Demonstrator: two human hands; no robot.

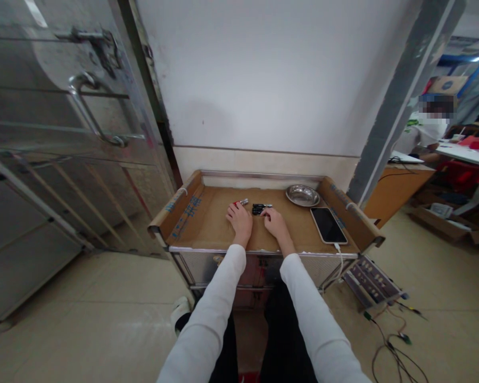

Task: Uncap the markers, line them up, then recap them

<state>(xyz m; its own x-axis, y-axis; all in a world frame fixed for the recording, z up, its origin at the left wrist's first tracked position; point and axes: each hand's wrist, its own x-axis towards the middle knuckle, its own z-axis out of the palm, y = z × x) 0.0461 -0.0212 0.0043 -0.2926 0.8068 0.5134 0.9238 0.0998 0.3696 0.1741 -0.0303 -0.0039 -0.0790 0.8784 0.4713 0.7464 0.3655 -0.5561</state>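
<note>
My left hand [240,219] lies low over the cardboard-lined tray top [207,223], fingers stretched out and slightly apart. Its fingertips touch or hover at small red pieces with silver ends [243,202], partly covered by the fingers. Close to its right, my right hand [277,221] has its fingers bent and drawn together at the near side of a small group of black pieces with silver ends [258,208]. The pieces lie side by side; their kind is too small to make out. Whatever the right fingertips hold is hidden.
A round steel bowl [302,196] stands at the back right of the tray. In front of it lies a phone [328,225] with a white cable [339,260]. Raised cardboard sides [183,205] edge the tray. Cables [395,351] lie on the floor; a person [427,130] sits farther right.
</note>
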